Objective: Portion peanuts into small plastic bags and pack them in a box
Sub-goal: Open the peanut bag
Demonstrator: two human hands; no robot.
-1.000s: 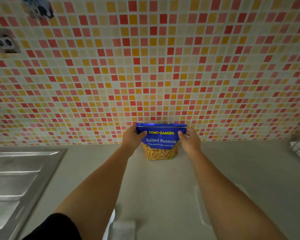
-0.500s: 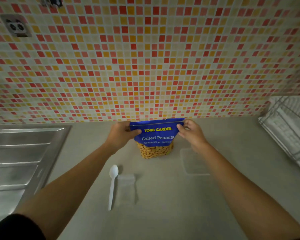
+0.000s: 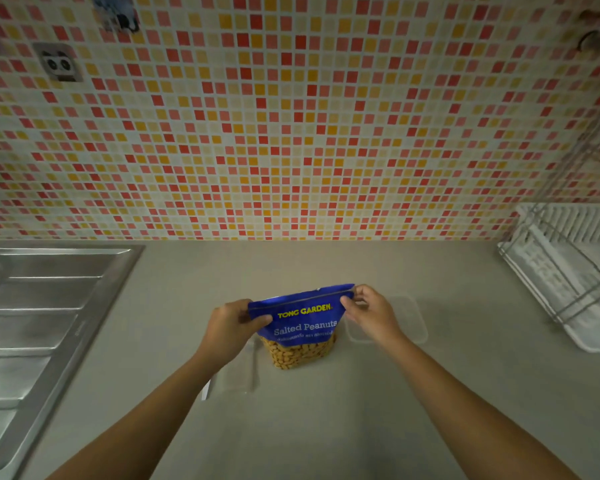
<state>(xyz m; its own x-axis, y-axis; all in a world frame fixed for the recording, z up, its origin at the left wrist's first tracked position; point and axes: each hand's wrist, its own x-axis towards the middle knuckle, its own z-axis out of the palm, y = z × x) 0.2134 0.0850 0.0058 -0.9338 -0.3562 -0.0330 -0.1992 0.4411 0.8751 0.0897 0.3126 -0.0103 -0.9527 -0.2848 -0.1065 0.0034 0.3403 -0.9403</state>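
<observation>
Two hands grip the peanut bag point(image 3: 302, 323) that I see standing upright on the counter point(image 3: 326, 427): my left hand point(image 3: 227, 332) pinches its top left corner, my right hand point(image 3: 371, 315) its top right corner. Right of the bag lies a clear box point(image 3: 407, 318); left of it, small plastic bags point(image 3: 239, 374), partly hidden.

Blue peanut pouch point(image 3: 300, 323) upright on grey counter point(image 3: 326, 427), peanuts visible through its clear lower window. Left hand point(image 3: 227, 329) pinches top left corner, right hand point(image 3: 369, 313) pinches top right. Clear plastic box point(image 3: 409, 320) behind right hand (faint). Steel sink drainboard point(image 3: 42, 323) far left; white dish rack point(image 3: 568, 271) far right.
</observation>
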